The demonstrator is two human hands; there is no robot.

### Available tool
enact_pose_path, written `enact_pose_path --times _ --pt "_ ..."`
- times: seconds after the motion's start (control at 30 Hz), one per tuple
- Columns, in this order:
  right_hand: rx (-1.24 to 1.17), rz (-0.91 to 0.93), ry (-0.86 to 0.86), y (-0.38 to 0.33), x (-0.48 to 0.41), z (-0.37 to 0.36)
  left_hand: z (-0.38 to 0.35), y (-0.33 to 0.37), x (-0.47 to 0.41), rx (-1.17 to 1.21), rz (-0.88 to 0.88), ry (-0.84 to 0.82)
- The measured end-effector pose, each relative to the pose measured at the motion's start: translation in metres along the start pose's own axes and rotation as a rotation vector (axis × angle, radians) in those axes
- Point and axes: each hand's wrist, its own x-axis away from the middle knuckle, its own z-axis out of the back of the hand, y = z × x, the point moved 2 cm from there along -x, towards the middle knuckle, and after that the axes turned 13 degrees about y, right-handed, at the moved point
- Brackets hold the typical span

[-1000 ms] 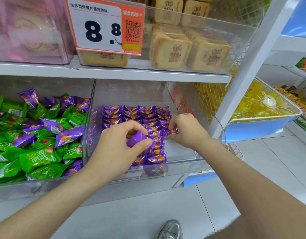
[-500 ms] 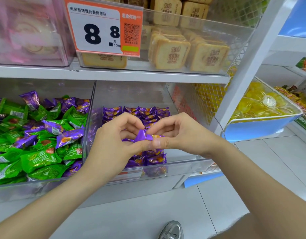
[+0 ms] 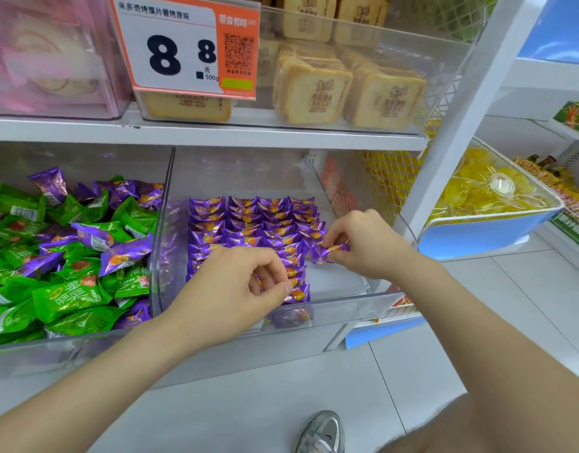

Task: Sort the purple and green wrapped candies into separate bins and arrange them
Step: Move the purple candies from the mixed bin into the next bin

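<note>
Our right hand (image 3: pixel 366 246) pinches a small purple foil-wrapped candy (image 3: pixel 329 253) between thumb and fingertips, holding it low over the right side of the clear plastic bin (image 3: pixel 347 308), just beside the nearest end of the rightmost column. Our left hand (image 3: pixel 235 289) hovers over the front of the middle columns with its fingers curled and the thumb tip against the front candy. We cannot tell whether it pinches that candy or only steadies it.

The risk we see is in the set-down. The foil looks slick and the grip sits on one end, so the candy could swivel or slip and land crooked on the bare bin floor. Lowering it too close could also push the neighbouring pieces and ripple the neat purple rows (image 3: pixel 255 220). Our left wrist hangs low over those rows and could drag them if it pulls away carelessly.

The held candy lies nearly level, its long axis running left to right across the bin and its crimped ends pointing to either side, much as the laid pieces do.

Further left, the second clear bin (image 3: pixel 85 358) holds green wrapped candies (image 3: pixel 69 299) with loose purple ones (image 3: pixel 124 255) mixed in, so we judge much sorting remains.
</note>
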Motion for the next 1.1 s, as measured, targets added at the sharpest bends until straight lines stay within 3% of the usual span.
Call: enact_pose_path --times 0.9,1.03,1.1 --pt "0.056 -0.053 -0.016 0.003 -0.007 -0.011 -0.001 -0.003 0.0 -0.007 -0.027 -0.023" --pt "0.137 -0.022 0.06 -0.016 -0.002 0.012 0.006 0.003 0.005 -0.056 -0.147 0.033" --pt "0.024 0.054 0.149 -0.044 -0.001 0.027 0.019 0.013 0.009 -0.125 -0.272 0.102"
